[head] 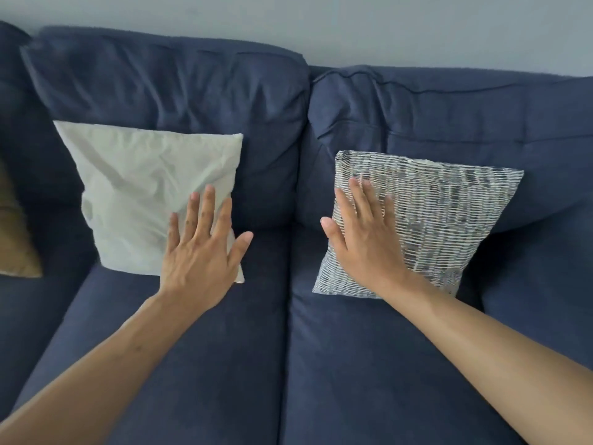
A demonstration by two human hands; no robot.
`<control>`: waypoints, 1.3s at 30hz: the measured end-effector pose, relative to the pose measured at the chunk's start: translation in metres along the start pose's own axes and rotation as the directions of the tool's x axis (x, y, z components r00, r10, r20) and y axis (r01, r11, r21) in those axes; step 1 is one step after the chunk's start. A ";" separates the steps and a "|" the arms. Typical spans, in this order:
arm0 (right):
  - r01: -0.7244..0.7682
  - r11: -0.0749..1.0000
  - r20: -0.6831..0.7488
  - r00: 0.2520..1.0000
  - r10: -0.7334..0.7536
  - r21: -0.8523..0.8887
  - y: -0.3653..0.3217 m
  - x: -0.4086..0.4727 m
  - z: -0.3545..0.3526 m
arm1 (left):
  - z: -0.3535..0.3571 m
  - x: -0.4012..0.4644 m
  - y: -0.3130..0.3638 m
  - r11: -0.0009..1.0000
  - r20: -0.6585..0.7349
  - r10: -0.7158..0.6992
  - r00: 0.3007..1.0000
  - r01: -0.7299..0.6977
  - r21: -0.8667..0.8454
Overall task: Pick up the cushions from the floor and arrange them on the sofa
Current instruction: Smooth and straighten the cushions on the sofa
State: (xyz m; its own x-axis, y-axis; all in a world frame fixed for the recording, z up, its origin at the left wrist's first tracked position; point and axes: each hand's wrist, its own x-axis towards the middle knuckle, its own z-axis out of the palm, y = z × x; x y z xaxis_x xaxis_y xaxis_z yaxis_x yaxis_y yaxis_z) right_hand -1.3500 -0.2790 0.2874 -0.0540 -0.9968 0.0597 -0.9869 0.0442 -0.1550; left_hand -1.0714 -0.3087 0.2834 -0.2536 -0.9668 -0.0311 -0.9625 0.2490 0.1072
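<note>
A plain pale cushion (138, 187) leans upright against the left back pad of the dark blue sofa (288, 364). My left hand (202, 248) lies flat on its lower right corner, fingers spread, holding nothing. A grey-and-white patterned cushion (449, 216) leans against the right back pad. My right hand (365, 236) presses flat on its left half, fingers apart. Both cushions rest on the seat.
A brownish cushion (14, 239) shows partly at the far left edge, on the adjoining seat. A pale wall (353, 24) runs behind the sofa back. The floor is out of view.
</note>
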 end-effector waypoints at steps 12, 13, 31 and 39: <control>-0.022 0.996 -0.041 0.999 0.025 0.082 -0.189 0.024 0.023 | -0.038 -0.040 -0.201 1.000 0.043 -0.010 0.999 0.010 0.006; -0.035 0.995 -0.046 0.998 0.040 0.093 -0.200 0.027 0.024 | -0.040 -0.040 -0.214 1.000 0.042 -0.008 0.999 0.008 0.000; 0.147 0.985 -0.183 0.975 -0.129 0.089 -0.328 0.143 0.094 | -0.010 0.085 -0.261 0.950 -0.173 0.185 0.967 -0.221 -0.221; 0.192 0.980 -0.316 0.928 -0.198 -0.048 -0.300 0.216 0.140 | 0.043 0.196 -0.271 0.941 -0.214 0.314 0.925 -0.333 -0.056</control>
State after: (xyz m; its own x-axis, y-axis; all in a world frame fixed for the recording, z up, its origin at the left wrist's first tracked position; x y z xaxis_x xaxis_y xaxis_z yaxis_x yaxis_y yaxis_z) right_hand -1.0440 -0.5171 0.2086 0.0971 -0.9124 0.3977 -0.9851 -0.1452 -0.0926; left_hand -0.8641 -0.5633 0.2059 -0.5166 -0.8280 0.2180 -0.8160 0.5533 0.1674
